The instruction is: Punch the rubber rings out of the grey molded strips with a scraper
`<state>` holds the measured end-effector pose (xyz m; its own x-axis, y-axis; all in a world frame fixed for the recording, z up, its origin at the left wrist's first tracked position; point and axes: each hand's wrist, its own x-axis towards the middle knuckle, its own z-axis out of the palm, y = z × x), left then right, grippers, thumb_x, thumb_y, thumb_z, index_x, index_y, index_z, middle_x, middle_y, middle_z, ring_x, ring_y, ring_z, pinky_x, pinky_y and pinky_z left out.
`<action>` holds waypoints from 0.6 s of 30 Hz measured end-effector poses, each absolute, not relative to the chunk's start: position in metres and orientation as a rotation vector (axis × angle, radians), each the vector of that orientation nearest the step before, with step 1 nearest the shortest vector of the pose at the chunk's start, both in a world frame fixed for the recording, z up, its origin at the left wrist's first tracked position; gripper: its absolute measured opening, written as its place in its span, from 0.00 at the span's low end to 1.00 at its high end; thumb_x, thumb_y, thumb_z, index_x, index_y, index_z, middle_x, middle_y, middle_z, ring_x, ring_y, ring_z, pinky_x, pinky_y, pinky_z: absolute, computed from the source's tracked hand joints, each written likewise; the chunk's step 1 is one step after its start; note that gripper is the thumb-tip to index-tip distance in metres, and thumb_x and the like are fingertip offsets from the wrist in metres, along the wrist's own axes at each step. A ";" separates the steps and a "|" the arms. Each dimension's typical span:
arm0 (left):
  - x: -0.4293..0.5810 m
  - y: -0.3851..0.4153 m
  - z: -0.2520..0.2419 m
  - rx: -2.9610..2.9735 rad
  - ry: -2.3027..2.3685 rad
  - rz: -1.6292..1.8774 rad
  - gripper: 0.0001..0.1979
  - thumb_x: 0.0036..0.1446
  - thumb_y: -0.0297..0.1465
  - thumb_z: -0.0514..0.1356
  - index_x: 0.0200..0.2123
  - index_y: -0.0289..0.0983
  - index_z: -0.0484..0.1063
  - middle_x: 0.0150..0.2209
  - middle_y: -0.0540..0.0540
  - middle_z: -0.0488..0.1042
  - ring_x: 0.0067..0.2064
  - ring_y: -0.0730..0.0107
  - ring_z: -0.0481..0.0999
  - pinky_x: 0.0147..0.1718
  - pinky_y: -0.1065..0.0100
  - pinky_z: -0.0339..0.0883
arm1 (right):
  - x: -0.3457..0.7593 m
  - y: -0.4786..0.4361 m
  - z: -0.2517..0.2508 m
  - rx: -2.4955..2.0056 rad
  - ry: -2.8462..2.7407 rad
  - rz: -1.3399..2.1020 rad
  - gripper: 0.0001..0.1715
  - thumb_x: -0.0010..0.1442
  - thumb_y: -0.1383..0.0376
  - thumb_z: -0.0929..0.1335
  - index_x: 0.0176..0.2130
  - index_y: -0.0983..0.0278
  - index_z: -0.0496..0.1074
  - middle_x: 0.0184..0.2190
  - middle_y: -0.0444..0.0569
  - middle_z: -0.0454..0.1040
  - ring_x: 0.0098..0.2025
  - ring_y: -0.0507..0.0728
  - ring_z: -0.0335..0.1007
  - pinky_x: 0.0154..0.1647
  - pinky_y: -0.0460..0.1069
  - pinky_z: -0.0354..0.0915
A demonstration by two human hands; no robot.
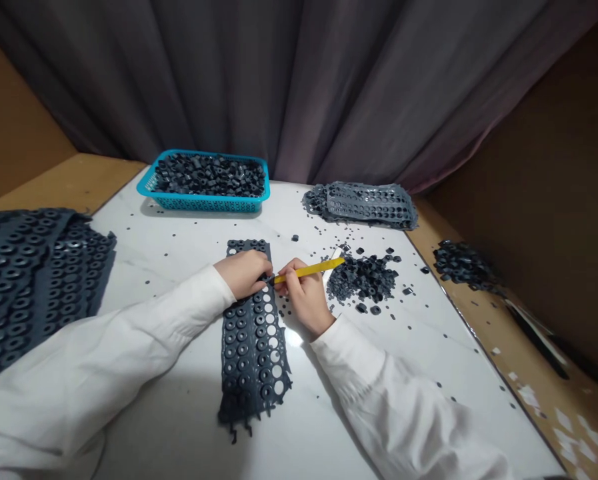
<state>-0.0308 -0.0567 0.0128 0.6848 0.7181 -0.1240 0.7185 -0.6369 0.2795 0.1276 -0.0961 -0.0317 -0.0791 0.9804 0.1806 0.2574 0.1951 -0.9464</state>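
**Q:** Right hand?
**A:** The right hand (305,295) is nearly closed, fingers pinched on a slim yellow plastic-handled tool (309,270). Its tip sits at the strip's edge, just beside the other hand.

**Q:** Left hand?
**A:** The left hand (243,275) lies curled over the far end of a long dark-grey punched rubber strip (255,353), touching it. Whether it pinches the rubber, I cannot tell.

**Q:** Strip position?
**A:** Lengthwise under the hands, on a white marbled desk (143,260). Some holes are empty; others hold rings.

**Q:** Edges and room?
**A:** Near the right hand is a heap of loose dark-grey rubber rings (361,280). Beyond lie a cyan plastic basket (203,203) of rings and a stack of grey punched rubber sheets (363,205). A larger dark-grey punched rubber stack (33,280) runs off the left. White desk shows on both sides of the strip. The right desk edge meets a wooden ledge (529,380).

**Q:** Arm pose?
**A:** Both arms, in white long sleeves (363,373), angle inward from the lower corners.
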 end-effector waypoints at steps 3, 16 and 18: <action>-0.030 -0.057 0.013 2.589 1.136 0.006 0.10 0.50 0.26 0.59 0.38 0.34 0.75 0.37 0.42 0.73 0.39 0.62 0.73 0.40 0.67 0.65 | 0.127 -0.097 -0.031 -1.235 -1.567 0.944 0.10 0.59 0.67 0.59 0.28 0.63 0.65 0.18 0.42 0.69 0.22 0.52 0.66 0.26 0.46 0.62; -0.025 -0.060 0.015 2.735 1.126 -0.157 0.08 0.55 0.26 0.56 0.35 0.31 0.76 0.36 0.41 0.73 0.38 0.63 0.74 0.37 0.68 0.65 | 0.124 -0.099 -0.021 -1.296 -1.830 0.718 0.12 0.60 0.67 0.57 0.25 0.62 0.60 0.18 0.41 0.63 0.22 0.52 0.60 0.27 0.46 0.55; -0.025 -0.060 0.014 2.739 1.132 -0.153 0.08 0.55 0.26 0.56 0.35 0.31 0.76 0.36 0.41 0.73 0.38 0.63 0.74 0.37 0.68 0.65 | 0.124 -0.099 -0.021 -1.295 -1.835 0.717 0.12 0.60 0.67 0.57 0.25 0.62 0.60 0.18 0.41 0.63 0.22 0.52 0.59 0.27 0.46 0.55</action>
<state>-0.0245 -0.0601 0.0143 0.7061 0.6896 -0.1608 0.7075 -0.6963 0.1207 0.1243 -0.0986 -0.0205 -0.1930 0.9449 0.2644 0.5156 0.3269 -0.7920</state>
